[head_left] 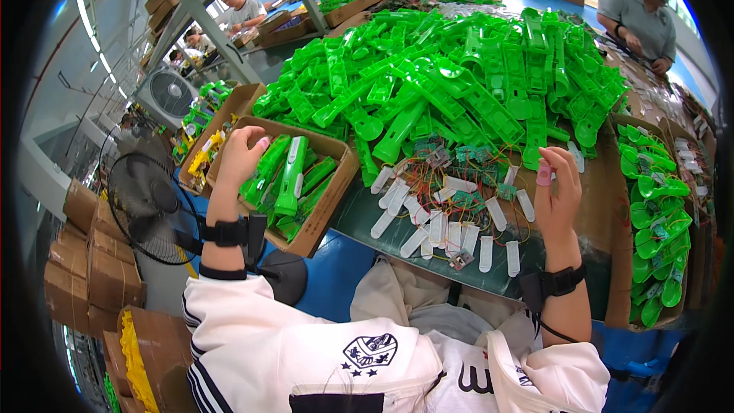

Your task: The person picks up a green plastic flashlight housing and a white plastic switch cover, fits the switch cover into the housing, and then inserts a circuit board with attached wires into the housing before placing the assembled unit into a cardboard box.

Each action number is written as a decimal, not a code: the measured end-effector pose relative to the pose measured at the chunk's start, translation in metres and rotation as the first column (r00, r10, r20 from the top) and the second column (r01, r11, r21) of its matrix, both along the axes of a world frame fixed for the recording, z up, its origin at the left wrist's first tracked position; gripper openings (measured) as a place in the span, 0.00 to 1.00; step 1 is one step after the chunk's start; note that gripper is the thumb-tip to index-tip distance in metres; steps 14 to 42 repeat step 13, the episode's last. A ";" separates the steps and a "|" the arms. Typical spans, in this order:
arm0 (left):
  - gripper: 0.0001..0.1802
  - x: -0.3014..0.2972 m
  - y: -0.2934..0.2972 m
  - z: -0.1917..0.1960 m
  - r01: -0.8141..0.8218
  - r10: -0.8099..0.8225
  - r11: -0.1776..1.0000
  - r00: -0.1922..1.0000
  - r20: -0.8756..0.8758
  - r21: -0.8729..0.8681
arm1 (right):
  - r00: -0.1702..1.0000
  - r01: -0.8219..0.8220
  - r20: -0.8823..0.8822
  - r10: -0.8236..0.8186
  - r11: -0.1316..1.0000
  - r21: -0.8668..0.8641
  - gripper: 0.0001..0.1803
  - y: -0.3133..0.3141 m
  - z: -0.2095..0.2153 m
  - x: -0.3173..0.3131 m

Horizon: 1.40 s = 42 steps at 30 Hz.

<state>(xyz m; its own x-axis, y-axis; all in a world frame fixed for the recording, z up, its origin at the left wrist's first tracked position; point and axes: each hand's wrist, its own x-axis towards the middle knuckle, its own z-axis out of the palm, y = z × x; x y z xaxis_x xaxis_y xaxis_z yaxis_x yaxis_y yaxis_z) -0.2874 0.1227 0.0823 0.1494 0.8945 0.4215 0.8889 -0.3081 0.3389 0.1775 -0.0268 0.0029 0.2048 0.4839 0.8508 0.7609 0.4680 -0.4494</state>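
A person sits at a desk (367,214) heaped with green plastic housings (459,76). The left hand (241,154) rests at the rim of a cardboard box (325,206) of finished green pieces (290,176) at the desk's left edge, fingers loosely curled, grasping nothing visible. The right hand (556,187) hovers released above white strips (443,222) near the front edge.

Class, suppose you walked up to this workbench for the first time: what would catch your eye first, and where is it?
First, the huge heap of bright green plastic parts filling the table's middle. Next, the white strips with tangled wires just below it. The left hand rests over a cardboard box of green pieces; the right hand is raised at right.
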 end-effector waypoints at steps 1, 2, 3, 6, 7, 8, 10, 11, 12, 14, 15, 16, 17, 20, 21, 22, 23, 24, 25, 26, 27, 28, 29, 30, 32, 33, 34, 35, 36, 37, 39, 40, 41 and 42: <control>0.15 0.018 -0.005 0.010 0.018 -0.018 1.000 1.000 -0.001 0.007 | 1.000 -0.003 -0.024 0.002 1.000 -0.021 0.08 0.001 0.000 -0.001; 0.13 0.047 -0.016 0.021 0.112 -0.103 0.983 0.992 0.068 -0.148 | 0.999 0.015 -0.028 -0.014 1.000 0.025 0.07 0.004 0.002 -0.004; 0.13 0.078 -0.020 0.024 0.225 -0.185 0.927 0.970 0.155 -0.299 | 0.999 0.043 -0.021 -0.042 0.999 0.021 0.07 0.004 -0.003 0.000; 0.16 0.156 -0.031 0.025 0.308 -0.336 0.915 0.939 -0.070 -0.260 | 0.999 -0.048 -0.022 0.045 0.989 -0.142 0.14 0.008 -0.020 0.007; 0.17 0.182 -0.032 0.027 0.319 -0.366 0.917 0.912 -0.187 -0.238 | 1.000 -0.025 -0.013 0.023 0.990 -0.141 0.14 0.006 -0.018 0.008; 0.16 0.200 -0.026 0.022 0.325 -0.370 0.914 0.913 -0.170 -0.244 | 1.000 0.012 -0.021 -0.015 0.989 -0.149 0.14 0.007 -0.019 0.007; 0.17 0.232 0.001 0.005 0.340 -0.382 0.907 0.913 -0.143 -0.249 | 0.997 0.069 -0.020 -0.074 0.981 -0.183 0.14 0.009 -0.020 0.008; 0.22 0.244 0.018 -0.005 0.260 -0.306 0.930 0.939 -0.155 -0.260 | 0.997 0.073 -0.011 -0.076 0.980 -0.184 0.14 0.011 -0.020 0.006; 0.29 0.252 0.032 -0.015 0.177 -0.226 0.948 0.960 -0.168 -0.263 | 0.998 0.066 -0.004 -0.068 0.982 -0.180 0.13 0.011 -0.017 0.004; 0.25 0.261 0.051 -0.037 0.163 -0.187 0.964 0.977 -0.103 -0.211 | 0.997 0.071 0.006 -0.071 0.981 -0.181 0.12 0.010 -0.016 0.003; 0.25 0.261 0.051 -0.037 0.163 -0.187 0.964 0.977 -0.103 -0.211 | 0.997 0.071 0.006 -0.071 0.981 -0.181 0.12 0.010 -0.016 0.003; 0.25 0.261 0.051 -0.037 0.163 -0.187 0.964 0.977 -0.103 -0.211 | 0.997 0.071 0.006 -0.071 0.981 -0.181 0.12 0.010 -0.016 0.003; 0.25 0.261 0.051 -0.037 0.163 -0.187 0.964 0.977 -0.103 -0.211 | 0.997 0.071 0.006 -0.071 0.981 -0.181 0.12 0.010 -0.016 0.003; 0.25 0.261 0.051 -0.037 0.163 -0.187 0.964 0.977 -0.103 -0.211 | 0.997 0.071 0.006 -0.071 0.981 -0.181 0.12 0.010 -0.016 0.003; 0.25 0.261 0.051 -0.037 0.163 -0.187 0.964 0.977 -0.103 -0.211 | 0.997 0.071 0.006 -0.071 0.981 -0.181 0.12 0.010 -0.016 0.003; 0.25 0.261 0.051 -0.037 0.163 -0.187 0.964 0.977 -0.103 -0.211 | 0.997 0.071 0.006 -0.071 0.981 -0.181 0.12 0.010 -0.016 0.003; 0.25 0.261 0.051 -0.037 0.163 -0.187 0.964 0.977 -0.103 -0.211 | 0.997 0.071 0.006 -0.071 0.981 -0.181 0.12 0.010 -0.016 0.003; 0.25 0.261 0.051 -0.037 0.163 -0.187 0.964 0.977 -0.103 -0.211 | 0.997 0.071 0.006 -0.071 0.981 -0.181 0.12 0.010 -0.016 0.003; 0.25 0.261 0.051 -0.037 0.163 -0.187 0.964 0.977 -0.103 -0.211 | 0.997 0.071 0.006 -0.071 0.981 -0.181 0.12 0.010 -0.016 0.003; 0.25 0.261 0.051 -0.037 0.163 -0.187 0.964 0.977 -0.103 -0.211 | 0.997 0.071 0.006 -0.071 0.981 -0.181 0.12 0.010 -0.016 0.003; 0.25 0.261 0.051 -0.037 0.163 -0.187 0.964 0.977 -0.103 -0.211 | 0.997 0.071 0.006 -0.071 0.981 -0.181 0.12 0.010 -0.016 0.003; 0.25 0.261 0.051 -0.037 0.163 -0.187 0.964 0.977 -0.103 -0.211 | 0.997 0.071 0.006 -0.071 0.981 -0.181 0.12 0.010 -0.016 0.003; 0.25 0.261 0.051 -0.037 0.163 -0.187 0.964 0.977 -0.103 -0.211 | 0.997 0.071 0.006 -0.071 0.981 -0.181 0.12 0.010 -0.016 0.003; 0.25 0.261 0.051 -0.037 0.163 -0.187 0.964 0.977 -0.103 -0.211 | 0.997 0.071 0.006 -0.071 0.981 -0.181 0.12 0.010 -0.016 0.003; 0.25 0.261 0.051 -0.037 0.163 -0.187 0.964 0.977 -0.103 -0.211 | 0.997 0.071 0.006 -0.071 0.981 -0.181 0.12 0.010 -0.016 0.003; 0.25 0.261 0.051 -0.037 0.163 -0.187 0.964 0.977 -0.103 -0.211 | 0.997 0.071 0.006 -0.071 0.981 -0.181 0.12 0.010 -0.016 0.003; 0.25 0.261 0.051 -0.037 0.163 -0.187 0.964 0.977 -0.103 -0.211 | 0.997 0.071 0.006 -0.071 0.981 -0.181 0.12 0.010 -0.016 0.003; 0.25 0.261 0.051 -0.037 0.163 -0.187 0.964 0.977 -0.103 -0.211 | 0.997 0.071 0.006 -0.071 0.981 -0.181 0.12 0.010 -0.016 0.003; 0.25 0.261 0.051 -0.037 0.163 -0.187 0.964 0.977 -0.103 -0.211 | 0.997 0.071 0.006 -0.071 0.981 -0.181 0.12 0.010 -0.016 0.003; 0.25 0.261 0.051 -0.037 0.163 -0.187 0.964 0.977 -0.103 -0.211 | 0.997 0.071 0.006 -0.071 0.981 -0.181 0.12 0.010 -0.016 0.003; 0.25 0.261 0.051 -0.037 0.163 -0.187 0.964 0.977 -0.103 -0.211 | 0.997 0.071 0.006 -0.071 0.981 -0.181 0.12 0.010 -0.016 0.003; 0.25 0.261 0.051 -0.037 0.163 -0.187 0.964 0.977 -0.103 -0.211 | 0.997 0.071 0.006 -0.071 0.981 -0.181 0.12 0.010 -0.016 0.003; 0.25 0.261 0.051 -0.037 0.163 -0.187 0.964 0.977 -0.103 -0.211 | 0.997 0.071 0.006 -0.071 0.981 -0.181 0.12 0.010 -0.016 0.003; 0.25 0.261 0.051 -0.037 0.163 -0.187 0.964 0.977 -0.103 -0.211 | 0.997 0.071 0.006 -0.071 0.981 -0.181 0.12 0.010 -0.016 0.003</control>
